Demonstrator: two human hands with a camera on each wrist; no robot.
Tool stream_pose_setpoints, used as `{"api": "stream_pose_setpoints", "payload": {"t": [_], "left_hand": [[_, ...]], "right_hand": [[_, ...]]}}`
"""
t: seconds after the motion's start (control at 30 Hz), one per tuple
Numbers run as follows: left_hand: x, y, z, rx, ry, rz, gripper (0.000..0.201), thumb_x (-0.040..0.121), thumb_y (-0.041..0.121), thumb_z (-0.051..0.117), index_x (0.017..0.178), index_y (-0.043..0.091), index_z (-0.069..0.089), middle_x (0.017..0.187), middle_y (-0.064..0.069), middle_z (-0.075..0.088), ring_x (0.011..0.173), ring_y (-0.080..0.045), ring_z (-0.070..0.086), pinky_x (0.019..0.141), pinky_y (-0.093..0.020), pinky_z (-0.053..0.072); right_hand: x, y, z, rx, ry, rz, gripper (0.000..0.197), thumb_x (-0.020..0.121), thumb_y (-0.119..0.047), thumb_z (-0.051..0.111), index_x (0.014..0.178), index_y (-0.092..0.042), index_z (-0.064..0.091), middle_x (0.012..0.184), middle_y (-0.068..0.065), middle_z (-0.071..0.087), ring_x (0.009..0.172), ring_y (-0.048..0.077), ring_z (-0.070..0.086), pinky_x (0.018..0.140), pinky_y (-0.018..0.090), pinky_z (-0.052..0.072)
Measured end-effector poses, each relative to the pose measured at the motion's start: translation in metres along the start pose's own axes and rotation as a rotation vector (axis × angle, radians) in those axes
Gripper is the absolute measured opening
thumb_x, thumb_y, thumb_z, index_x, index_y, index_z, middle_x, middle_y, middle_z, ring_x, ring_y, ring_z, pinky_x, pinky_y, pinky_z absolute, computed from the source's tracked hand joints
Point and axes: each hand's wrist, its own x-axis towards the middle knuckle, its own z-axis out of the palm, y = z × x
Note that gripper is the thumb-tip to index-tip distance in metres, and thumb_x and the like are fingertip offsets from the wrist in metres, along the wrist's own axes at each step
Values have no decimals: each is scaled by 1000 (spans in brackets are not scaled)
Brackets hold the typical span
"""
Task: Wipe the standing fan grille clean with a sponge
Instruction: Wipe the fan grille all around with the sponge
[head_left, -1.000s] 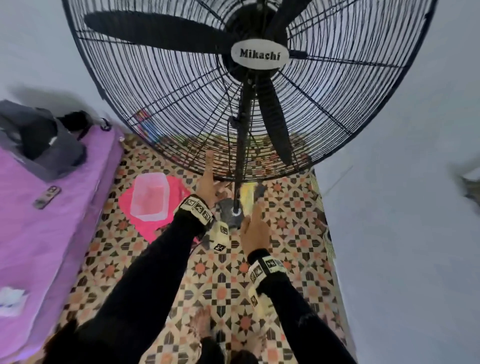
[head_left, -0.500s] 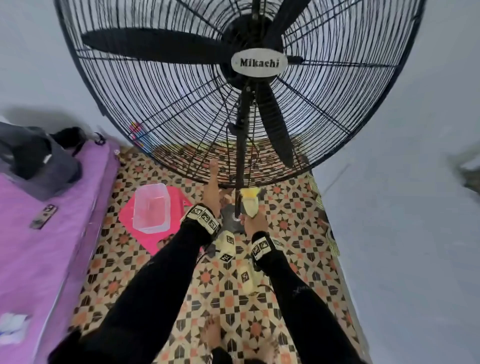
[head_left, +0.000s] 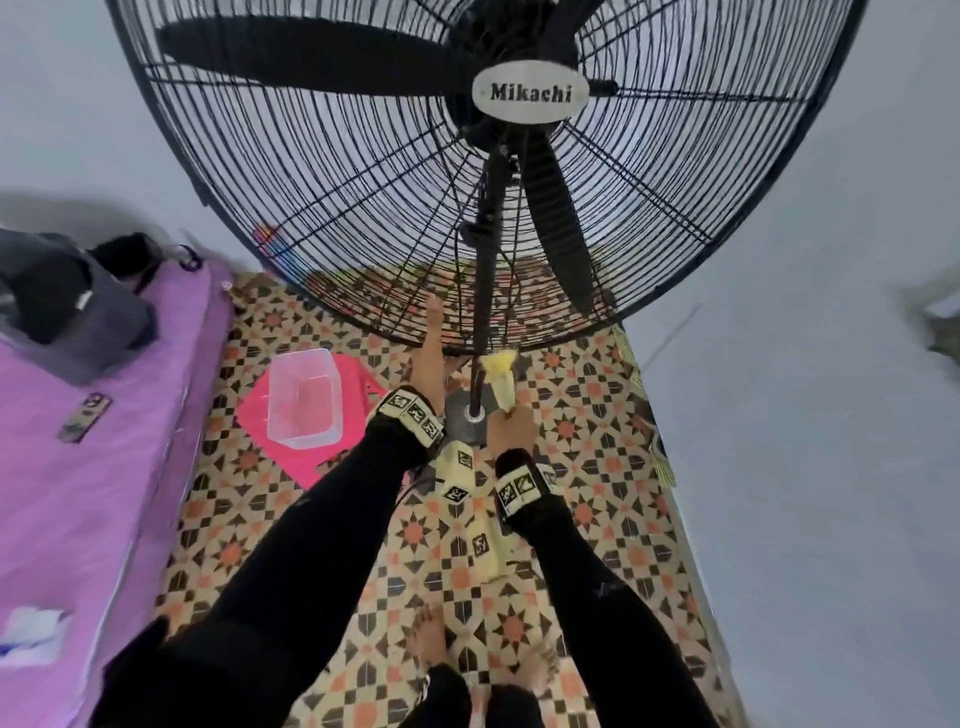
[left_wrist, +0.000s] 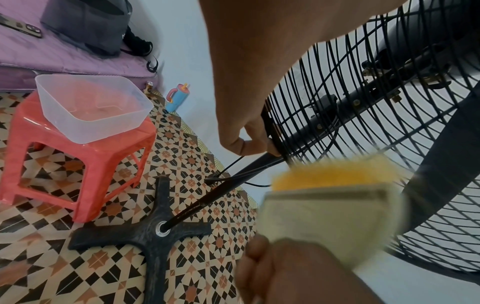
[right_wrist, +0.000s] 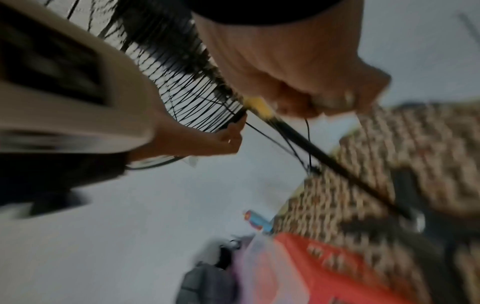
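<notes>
The black wire fan grille (head_left: 322, 171) with a "Mikachi" badge (head_left: 530, 93) fills the top of the head view. My left hand (head_left: 434, 353) grips its bottom rim left of the pole. In the left wrist view its fingers (left_wrist: 249, 142) curl round the rim of the grille (left_wrist: 363, 127). My right hand (head_left: 511, 423) holds a yellow sponge (head_left: 500, 376) upright. The sponge's top touches the rim just right of the pole (head_left: 485, 291). The sponge (left_wrist: 335, 185) is blurred close up. In the blurred right wrist view my right hand (right_wrist: 319, 96) is closed round the sponge (right_wrist: 259, 107).
The fan's cross-shaped base (left_wrist: 153, 230) sits on patterned floor tiles by my bare feet (head_left: 431, 644). A red stool (left_wrist: 85, 160) with a clear tub (left_wrist: 91, 109) stands left. A purple mattress (head_left: 78, 493) carries a bag (head_left: 67, 296). Grey walls are behind and right.
My right hand has lifted the sponge a little, up to the grille's bottom rim. My left hand keeps its hold on the rim. The head view has shifted slightly.
</notes>
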Motion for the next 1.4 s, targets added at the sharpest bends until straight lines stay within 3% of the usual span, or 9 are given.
{"api": "stream_pose_setpoints", "payload": {"t": [0.13,0.3,0.6,0.77,0.87,1.0,1.13,1.3,1.4], "left_hand": [[-18,9,6,16,-10,10,130,56,102,43,165,35,18,166,-11,34,123,-24,63,119,-52,33],[-18,8,7,14,55,-41,127,64,100,45,166,29,17,131,8,58,128,-28,60,119,-53,36],[-6,-3,5,-5,84,-7,128,65,103,45,164,24,25,136,-6,64,99,-15,64,101,-45,48],[-8,0,12,37,149,19,106,88,88,34,163,13,28,86,11,53,72,-9,50,67,-29,41],[-9,-3,13,30,153,0,93,86,89,36,151,24,40,92,10,75,88,-16,61,72,-33,44],[-9,-3,8,66,153,-35,80,72,99,42,118,35,53,43,23,57,77,-12,53,65,-30,43],[-3,-7,5,59,161,-9,136,56,105,43,161,19,28,92,15,76,81,-11,55,64,-27,43],[4,-10,6,51,173,-29,151,44,112,46,162,21,28,104,8,77,107,-21,59,71,-37,47],[-4,-9,7,34,122,16,134,49,111,43,149,22,46,133,-6,68,103,-22,63,83,-39,47]], "right_hand": [[-31,12,-5,16,95,-65,32,104,-15,50,126,6,61,106,24,68,88,30,61,70,28,37],[-6,-5,-9,-118,-60,-83,33,102,-11,48,129,4,57,123,26,64,118,41,58,103,45,45],[1,-16,-67,401,138,66,23,106,-7,43,86,-13,52,77,-1,59,68,15,59,58,13,49],[18,-45,-82,287,159,-39,17,106,-8,41,111,5,51,88,6,65,63,12,58,47,9,43],[-13,-24,-66,-10,-183,-130,14,106,-10,46,113,2,49,84,4,60,70,17,59,50,12,41],[-19,-12,-72,141,-166,-67,21,106,-11,46,87,-19,52,86,9,68,68,19,64,65,30,57],[4,-41,-69,432,-58,101,13,106,-14,47,105,-7,58,95,11,71,66,18,72,56,30,55],[-25,-8,-61,104,-356,-65,8,106,-10,47,107,-3,51,92,3,70,61,10,71,54,25,56],[-10,-21,-73,367,-93,50,9,105,-10,49,100,-12,55,95,3,72,73,25,74,61,33,59]]}}
